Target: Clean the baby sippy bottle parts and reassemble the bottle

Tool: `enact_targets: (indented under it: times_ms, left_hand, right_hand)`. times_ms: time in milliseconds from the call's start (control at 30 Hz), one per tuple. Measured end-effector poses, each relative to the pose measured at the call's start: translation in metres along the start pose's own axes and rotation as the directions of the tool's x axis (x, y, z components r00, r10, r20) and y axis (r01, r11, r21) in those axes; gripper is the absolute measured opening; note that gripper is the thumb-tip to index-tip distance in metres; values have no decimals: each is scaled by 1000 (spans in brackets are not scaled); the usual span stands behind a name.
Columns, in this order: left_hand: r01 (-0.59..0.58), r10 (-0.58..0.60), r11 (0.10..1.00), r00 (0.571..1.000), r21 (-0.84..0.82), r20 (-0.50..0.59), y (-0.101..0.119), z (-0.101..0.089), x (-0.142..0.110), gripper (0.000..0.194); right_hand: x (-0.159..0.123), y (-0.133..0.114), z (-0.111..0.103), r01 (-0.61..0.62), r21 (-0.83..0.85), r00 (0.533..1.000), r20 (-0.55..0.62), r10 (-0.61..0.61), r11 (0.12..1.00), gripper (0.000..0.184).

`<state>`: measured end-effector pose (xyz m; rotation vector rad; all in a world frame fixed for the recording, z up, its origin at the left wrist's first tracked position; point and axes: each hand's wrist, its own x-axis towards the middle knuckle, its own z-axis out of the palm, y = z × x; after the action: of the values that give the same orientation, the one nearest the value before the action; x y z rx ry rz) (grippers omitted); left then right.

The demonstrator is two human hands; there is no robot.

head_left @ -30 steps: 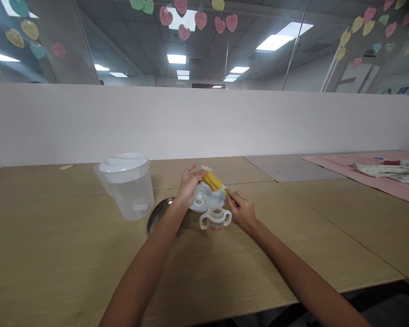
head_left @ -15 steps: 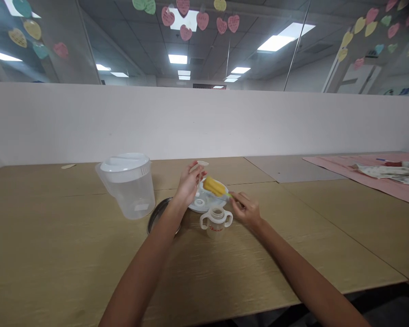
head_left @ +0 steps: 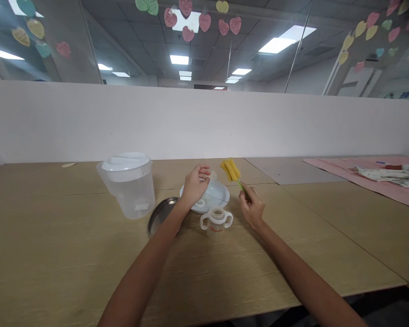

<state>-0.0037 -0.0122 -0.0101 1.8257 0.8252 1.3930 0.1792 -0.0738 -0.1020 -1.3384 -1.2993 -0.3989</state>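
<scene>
My right hand (head_left: 252, 205) is closed around the green handle of a bottle brush (head_left: 231, 170), its yellow sponge head raised beyond the bowl's right side. My left hand (head_left: 195, 185) is closed on a small clear piece (head_left: 213, 175), round-ended and held above the bowl; I cannot tell exactly what it is. Below, the white bowl (head_left: 221, 196) contains a small white ring (head_left: 200, 203). In front of it stands a clear baby bottle (head_left: 216, 225) with two white handles and red lettering, its top uncapped. Neither hand touches the bottle.
A lidded clear plastic pitcher (head_left: 135, 193) stands to the left. Partly behind my left forearm lies a round metal tray (head_left: 161, 214). A pink cloth (head_left: 337, 164) with other items covers the far right of the table. A white wall rises behind.
The brush has moved up and right, away from my left hand, and its head now points upward. My left hand has turned, with the clear piece now at its right side.
</scene>
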Motion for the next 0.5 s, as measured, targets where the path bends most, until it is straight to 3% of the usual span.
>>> enact_targets:
  times_ms: [167, 367, 500]
  left_hand:
    - [3, -3, 999, 1000, -32, -6, 4, -2, -1, 44]
    - [43, -45, 997, 999, -59, -24, 9, -6, -1, 46]
    - [26, -27, 998, 999, -59, -20, 12, -8, -2, 45]
  right_hand:
    - [-3, 9, 5, 114, -23, 992, 51, -112, 993, 33]
    - [2, 18, 6, -100, -135, 994, 23, 104, 986, 36]
    - [0, 16, 8, -45, -91, 997, 50, 50, 995, 35]
